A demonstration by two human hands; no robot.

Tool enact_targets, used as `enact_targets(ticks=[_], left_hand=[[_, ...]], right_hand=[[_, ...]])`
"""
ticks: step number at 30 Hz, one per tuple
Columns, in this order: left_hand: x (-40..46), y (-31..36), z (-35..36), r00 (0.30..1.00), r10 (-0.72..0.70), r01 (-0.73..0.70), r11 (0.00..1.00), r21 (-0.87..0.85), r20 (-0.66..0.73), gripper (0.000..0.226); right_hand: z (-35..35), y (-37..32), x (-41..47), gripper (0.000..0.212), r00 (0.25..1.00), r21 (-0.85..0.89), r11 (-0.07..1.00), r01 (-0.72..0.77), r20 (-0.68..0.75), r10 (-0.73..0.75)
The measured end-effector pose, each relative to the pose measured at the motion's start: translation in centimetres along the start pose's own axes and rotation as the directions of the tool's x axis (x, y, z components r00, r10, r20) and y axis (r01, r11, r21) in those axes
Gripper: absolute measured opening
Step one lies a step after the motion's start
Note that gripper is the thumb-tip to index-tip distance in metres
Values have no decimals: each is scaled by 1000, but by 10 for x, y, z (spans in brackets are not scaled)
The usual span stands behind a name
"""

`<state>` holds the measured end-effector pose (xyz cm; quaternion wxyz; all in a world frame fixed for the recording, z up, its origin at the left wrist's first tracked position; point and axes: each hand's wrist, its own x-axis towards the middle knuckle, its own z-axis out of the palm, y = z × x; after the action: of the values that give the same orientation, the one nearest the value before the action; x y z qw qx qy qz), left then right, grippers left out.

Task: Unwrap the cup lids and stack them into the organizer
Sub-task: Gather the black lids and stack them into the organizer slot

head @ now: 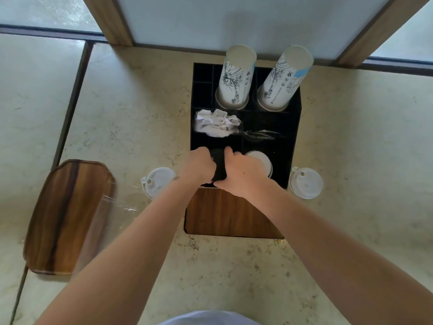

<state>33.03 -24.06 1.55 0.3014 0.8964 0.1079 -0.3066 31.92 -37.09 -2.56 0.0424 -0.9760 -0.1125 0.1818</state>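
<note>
Fingers (pixel 206 160) of both hands pinch a black lid stack (pixel 219 168) upright over the organizer's (pixel 293 137) near-left slot, directly below.

Left hand (pixel 199 165) and right hand (pixel 239 171) grip black lids (pixel 219 166) between their fingers above the organizer (pixel 290 146); 2 white lids (pixel 306 182) lie outside.

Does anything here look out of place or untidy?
Yes. Two white lids lie loose on the counter, one on each side of the black organizer, not stacked inside. Clear plastic wrap lies partly over the wooden tray. Crumpled white napkins fill a middle compartment.
</note>
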Motion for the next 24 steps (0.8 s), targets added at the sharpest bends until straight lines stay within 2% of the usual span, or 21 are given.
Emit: enact_targets(ticks=[4,11,17,24], left_hand=[[0,-1,8,1000,-17,17,999,-32,4,20],[-21,-18,26,995,15,-25,995,-95,-98,26],[-25,-17,33,993,33,-35,999,-12,-117,27],[-27,-9,47,986,-8,32,989,146,-164,53]], right_hand=[[6,2,9,103,999,-35,999,-10,43,12],[5,3,16,101,995,-49,999,-21,99,26],[-4,10,21,102,980,-34,999,24,198,-17],[-13,10,20,95,972,-8,996,87,218,-83]])
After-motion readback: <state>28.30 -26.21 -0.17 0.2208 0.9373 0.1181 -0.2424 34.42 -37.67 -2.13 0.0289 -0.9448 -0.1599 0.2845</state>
